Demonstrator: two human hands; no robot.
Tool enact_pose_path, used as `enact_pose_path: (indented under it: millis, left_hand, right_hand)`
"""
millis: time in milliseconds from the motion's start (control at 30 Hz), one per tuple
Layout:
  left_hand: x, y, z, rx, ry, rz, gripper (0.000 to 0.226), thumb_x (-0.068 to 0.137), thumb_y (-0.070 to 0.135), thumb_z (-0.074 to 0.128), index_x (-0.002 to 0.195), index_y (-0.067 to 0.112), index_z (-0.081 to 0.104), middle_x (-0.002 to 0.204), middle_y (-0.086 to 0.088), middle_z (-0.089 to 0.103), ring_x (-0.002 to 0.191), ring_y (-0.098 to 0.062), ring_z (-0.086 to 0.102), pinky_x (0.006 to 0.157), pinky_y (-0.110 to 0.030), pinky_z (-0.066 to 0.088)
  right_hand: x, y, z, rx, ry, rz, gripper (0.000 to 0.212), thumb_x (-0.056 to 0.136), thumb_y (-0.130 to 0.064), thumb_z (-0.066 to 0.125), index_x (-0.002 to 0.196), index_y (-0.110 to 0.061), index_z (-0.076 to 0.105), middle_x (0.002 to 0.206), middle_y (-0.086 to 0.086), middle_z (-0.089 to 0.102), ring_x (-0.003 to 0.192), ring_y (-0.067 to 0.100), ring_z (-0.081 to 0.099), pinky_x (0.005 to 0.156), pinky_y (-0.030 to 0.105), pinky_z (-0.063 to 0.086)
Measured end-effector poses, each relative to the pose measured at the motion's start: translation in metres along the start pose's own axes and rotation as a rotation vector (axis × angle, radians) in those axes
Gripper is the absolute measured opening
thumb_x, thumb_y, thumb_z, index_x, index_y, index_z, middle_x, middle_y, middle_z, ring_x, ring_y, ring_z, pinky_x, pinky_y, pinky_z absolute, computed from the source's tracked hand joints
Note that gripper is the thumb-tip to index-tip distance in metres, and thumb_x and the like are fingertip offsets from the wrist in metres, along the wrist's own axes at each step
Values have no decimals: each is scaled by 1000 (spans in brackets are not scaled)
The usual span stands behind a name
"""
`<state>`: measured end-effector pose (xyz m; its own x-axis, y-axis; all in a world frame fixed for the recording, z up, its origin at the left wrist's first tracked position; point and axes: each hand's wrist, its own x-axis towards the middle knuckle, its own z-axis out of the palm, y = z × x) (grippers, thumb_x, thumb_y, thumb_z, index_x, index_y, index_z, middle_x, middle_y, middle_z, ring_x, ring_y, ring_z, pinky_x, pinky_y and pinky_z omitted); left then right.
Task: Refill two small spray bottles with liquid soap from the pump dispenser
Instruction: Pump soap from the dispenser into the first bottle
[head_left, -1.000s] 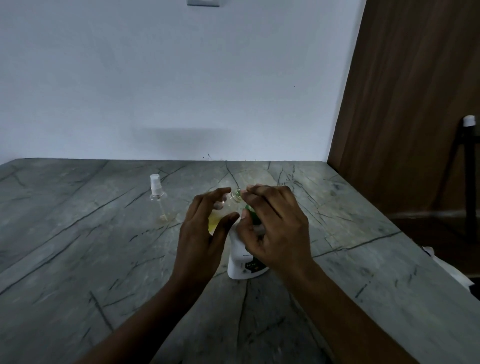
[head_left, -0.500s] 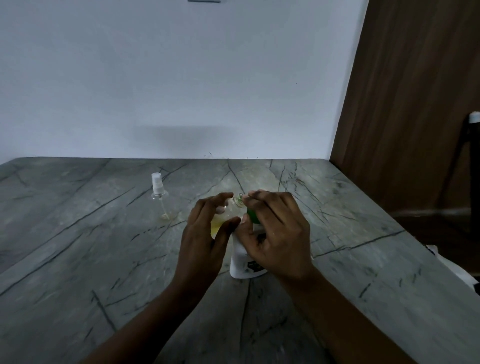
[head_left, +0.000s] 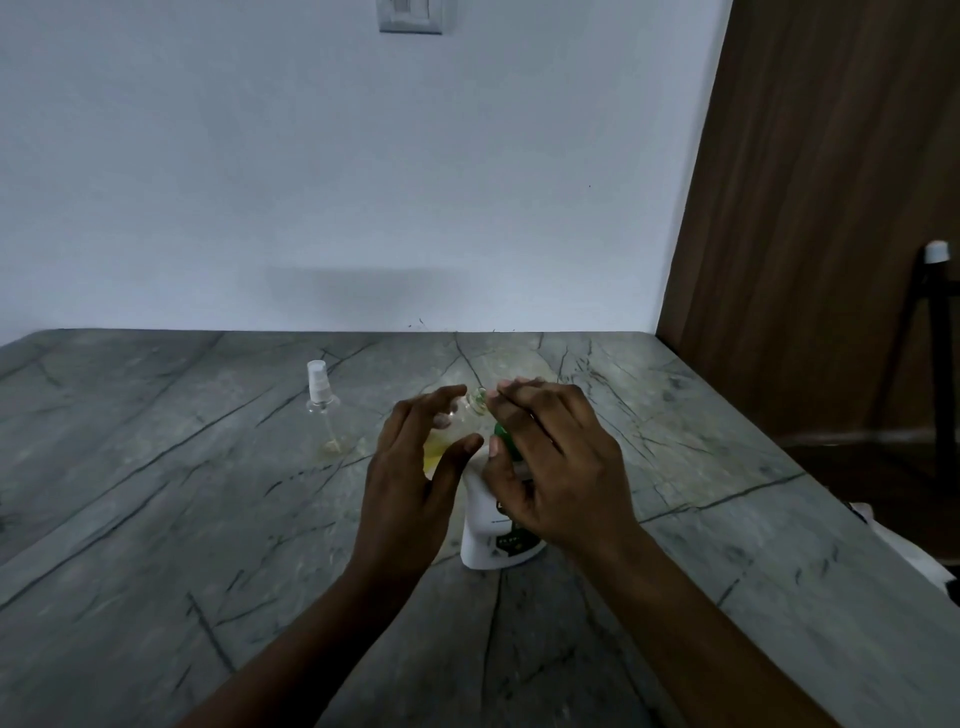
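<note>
A white pump dispenser (head_left: 485, 535) with a green pump head (head_left: 503, 434) stands mid-table. My right hand (head_left: 556, 467) lies over the pump head, fingers on top and thumb curled under it. My left hand (head_left: 410, 483) holds a small clear bottle (head_left: 475, 402), uncapped and tilted, with its open neck close to my right fingertips. Yellow liquid shows low inside it; my fingers hide most of its body. A second small spray bottle (head_left: 322, 405) with a white spray top stands upright to the left, apart from both hands, with a trace of yellow at its bottom.
The grey marbled table (head_left: 156, 519) runs back to a white wall. A brown wooden door (head_left: 831, 208) stands at the right, with a dark frame topped by a white cap (head_left: 935, 338) beside it. Something white (head_left: 904, 551) lies past the table's right edge.
Both hands keep their hold at the dispenser and small bottle, almost unmoved. The view has tilted up slightly, bringing a wall switch into sight.
</note>
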<state>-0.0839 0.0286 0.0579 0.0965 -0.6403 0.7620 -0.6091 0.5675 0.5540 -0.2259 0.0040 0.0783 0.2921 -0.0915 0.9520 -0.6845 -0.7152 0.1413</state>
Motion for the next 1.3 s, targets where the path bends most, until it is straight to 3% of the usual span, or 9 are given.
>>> enact_pose_path:
  millis: [200,367,567,733,833,1033,1233,1300]
  left_hand:
    - [-1,-2,1,5,0,6,40,86,23,60,121,35,45,110,11,51,101,12,49,77,-9,40]
    - [-2,-4,1,-5,-11,-6,37,83,44,46,120,38,44,106,27,46,101,9,50,76,-10,40]
    - [-8,-9,3,-9,-33,1,38,84,42,45,121,35,46,108,22,48,101,3,52,79,-14,44]
    - [-7,-10,3,0,-43,-19,38,84,36,50,121,38,44,108,28,44,101,6,50,77,-11,42]
    - [-5,-7,2,-19,-21,-26,38,84,28,54,119,39,44,107,27,46,101,8,50,78,-7,42]
    - [0,0,1,-35,-8,-6,35,83,44,46,118,46,41,107,26,46,102,8,50,80,-6,41]
    - [1,-1,2,-32,0,-15,38,83,45,46,120,38,45,107,17,50,103,4,51,77,-4,41]
    - [1,-1,2,-17,-1,-16,38,83,46,46,121,39,44,106,21,48,102,4,52,76,-4,41]
  right_hand:
    - [-4,-1,4,39,12,12,42,94,-28,45,102,6,69,102,19,68,102,25,53,89,26,43]
    - [-6,-4,6,74,19,70,49,97,-32,39,98,5,70,99,17,68,100,23,54,93,20,40]
    - [-15,-8,9,98,30,108,43,94,-29,46,96,5,71,97,16,68,98,22,57,92,20,41]
    - [-14,-7,10,76,22,113,34,87,-24,54,95,4,71,97,15,68,98,22,57,91,19,41]
    - [-9,-5,8,82,20,101,37,91,-25,49,97,5,70,98,16,68,99,22,55,92,17,38]
    - [-3,-1,4,89,16,70,46,97,-29,39,100,5,70,101,18,67,101,23,53,88,20,40]
    - [-2,-1,4,82,14,55,45,98,-27,38,101,5,70,101,18,67,101,23,53,89,24,43]
    - [-3,-1,5,79,16,49,42,97,-24,40,102,6,69,103,19,67,103,24,52,91,25,42]
